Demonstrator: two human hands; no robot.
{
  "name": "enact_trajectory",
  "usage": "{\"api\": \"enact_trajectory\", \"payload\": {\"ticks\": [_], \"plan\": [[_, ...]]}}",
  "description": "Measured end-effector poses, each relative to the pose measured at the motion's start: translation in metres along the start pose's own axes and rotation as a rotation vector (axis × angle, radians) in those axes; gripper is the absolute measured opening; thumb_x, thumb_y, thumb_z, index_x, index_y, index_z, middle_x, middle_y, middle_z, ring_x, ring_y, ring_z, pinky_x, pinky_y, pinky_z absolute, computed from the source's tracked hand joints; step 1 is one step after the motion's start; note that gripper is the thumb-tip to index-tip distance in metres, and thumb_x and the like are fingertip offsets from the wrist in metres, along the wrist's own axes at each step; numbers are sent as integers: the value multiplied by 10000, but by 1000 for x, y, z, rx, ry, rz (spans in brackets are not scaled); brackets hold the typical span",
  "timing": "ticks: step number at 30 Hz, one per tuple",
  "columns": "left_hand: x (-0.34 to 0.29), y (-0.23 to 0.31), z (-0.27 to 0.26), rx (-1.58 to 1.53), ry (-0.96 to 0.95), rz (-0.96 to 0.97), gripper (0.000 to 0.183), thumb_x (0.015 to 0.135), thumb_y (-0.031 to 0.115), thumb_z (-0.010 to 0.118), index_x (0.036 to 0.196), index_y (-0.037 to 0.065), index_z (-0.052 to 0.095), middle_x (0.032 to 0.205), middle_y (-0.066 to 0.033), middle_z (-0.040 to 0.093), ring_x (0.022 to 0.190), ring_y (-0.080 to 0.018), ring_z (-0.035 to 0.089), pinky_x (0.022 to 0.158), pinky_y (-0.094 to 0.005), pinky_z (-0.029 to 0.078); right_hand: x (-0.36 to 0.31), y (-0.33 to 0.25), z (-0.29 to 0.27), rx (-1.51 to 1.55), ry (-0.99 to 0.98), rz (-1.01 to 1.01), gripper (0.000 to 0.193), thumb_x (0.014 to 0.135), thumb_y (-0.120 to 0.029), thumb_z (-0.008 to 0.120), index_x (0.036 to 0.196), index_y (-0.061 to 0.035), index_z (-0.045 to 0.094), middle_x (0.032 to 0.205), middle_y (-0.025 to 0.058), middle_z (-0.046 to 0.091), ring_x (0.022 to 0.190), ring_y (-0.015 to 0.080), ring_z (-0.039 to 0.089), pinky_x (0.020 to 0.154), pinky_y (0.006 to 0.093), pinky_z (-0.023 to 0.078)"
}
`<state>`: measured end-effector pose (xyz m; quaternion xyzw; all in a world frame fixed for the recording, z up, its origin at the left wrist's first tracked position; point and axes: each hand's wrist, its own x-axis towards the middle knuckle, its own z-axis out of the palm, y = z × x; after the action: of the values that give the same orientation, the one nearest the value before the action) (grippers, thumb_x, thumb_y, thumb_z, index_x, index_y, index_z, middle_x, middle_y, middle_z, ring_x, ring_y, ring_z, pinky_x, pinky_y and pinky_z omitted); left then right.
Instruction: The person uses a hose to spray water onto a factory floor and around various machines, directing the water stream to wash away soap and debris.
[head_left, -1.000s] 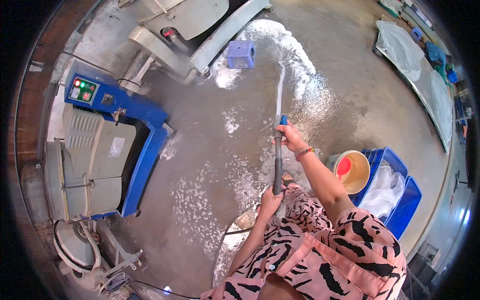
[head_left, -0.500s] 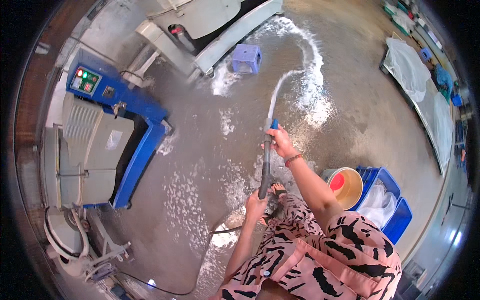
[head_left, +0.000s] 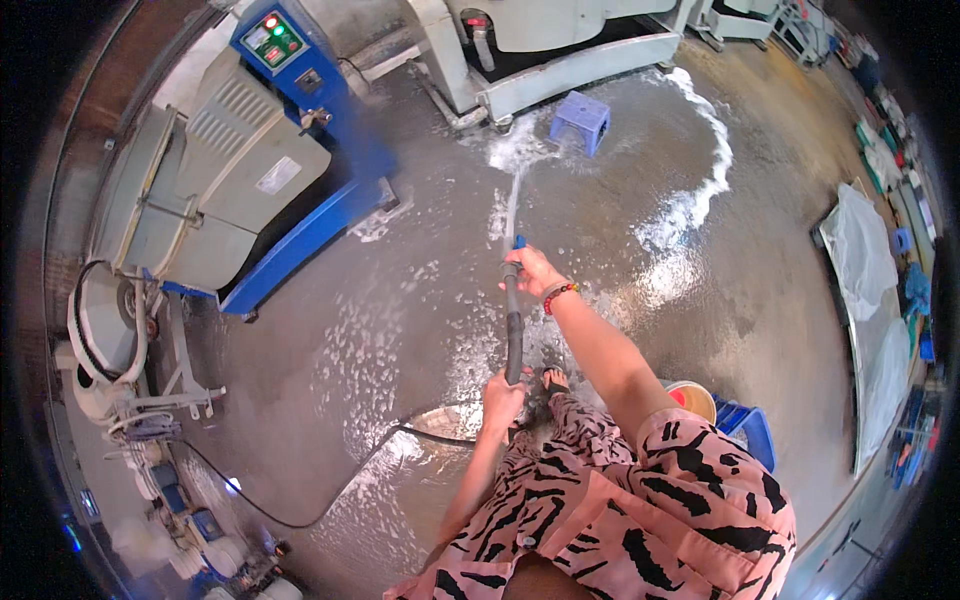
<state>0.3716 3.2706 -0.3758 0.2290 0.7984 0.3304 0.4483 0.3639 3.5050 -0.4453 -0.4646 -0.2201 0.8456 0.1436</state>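
Observation:
Both my hands hold a grey hose (head_left: 515,335) that points away from me over the wet floor. My right hand (head_left: 535,271) is closed around its front end, beside a valve with a small blue lever (head_left: 519,243). Lower down, my left hand (head_left: 502,400) grips the hose near my feet. A jet of water (head_left: 513,205) leaves the tip and strikes white foam (head_left: 520,147) by the foot of a large pale machine (head_left: 580,75). Just right of that foam stands a purple plastic stool (head_left: 580,120).
A blue and beige machine (head_left: 240,170) stands at the left. Thin dark hose (head_left: 345,488) curves across the floor there. Near my right side are a round bucket (head_left: 697,398) and a blue crate (head_left: 752,435). A plastic-covered platform (head_left: 860,270) lies farther right.
The water jet has swung left, from the foam right of the stool to the foam left of it. My view has turned left; both hands keep their hold on the hose.

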Motion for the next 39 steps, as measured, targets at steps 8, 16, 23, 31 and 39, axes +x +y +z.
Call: {"api": "enact_trajectory", "payload": {"ticks": [8, 16, 23, 31, 39], "plan": [[2, -3, -8, 83, 45, 11, 265, 678, 84, 493, 908, 92, 624, 602, -79, 568, 523, -164, 534, 534, -302, 429, 20, 25, -11, -15, -3, 121, 183, 762, -93, 502, 930, -31, 466, 865, 102, 462, 793, 236, 486, 634, 472, 547], [0, 19, -17, 0, 24, -151, 248, 687, 99, 538, 920, 120, 621, 625, -94, 585, 567, -186, 574, 551, -317, 438, 26, 22, 0, -9, -9, 142, 190, 772, -120, 509, 940, -39, 471, 866, 103, 458, 763, 245, 494, 605, 465, 546], [5, 10, -44, -20, 250, -127, 280, 680, 73, 507, 936, 114, 612, 640, -113, 589, 588, -209, 584, 581, -328, 448, 37, 7, 110, -126, -133, 161, 217, 721, -78, 570, 917, -89, 478, 816, 53, 447, 722, 202, 497, 550, 461, 536], [6, 46, -129, -61, 363, -192, 230, 711, 135, 527, 912, 88, 627, 691, -139, 619, 614, -233, 606, 599, -333, 458, 49, 9, 207, -238, -209, 192, 191, 750, -76, 557, 926, -46, 487, 868, 83, 450, 772, 248, 499, 558, 484, 540], [38, 54, -200, -88, 401, -88, 301, 641, 110, 524, 911, 118, 656, 544, -70, 539, 486, -145, 505, 510, -292, 409, 91, -7, 233, -157, -134, 238, 231, 759, -97, 554, 957, -37, 451, 819, 112, 457, 701, 276, 508, 569, 485, 539]]}}
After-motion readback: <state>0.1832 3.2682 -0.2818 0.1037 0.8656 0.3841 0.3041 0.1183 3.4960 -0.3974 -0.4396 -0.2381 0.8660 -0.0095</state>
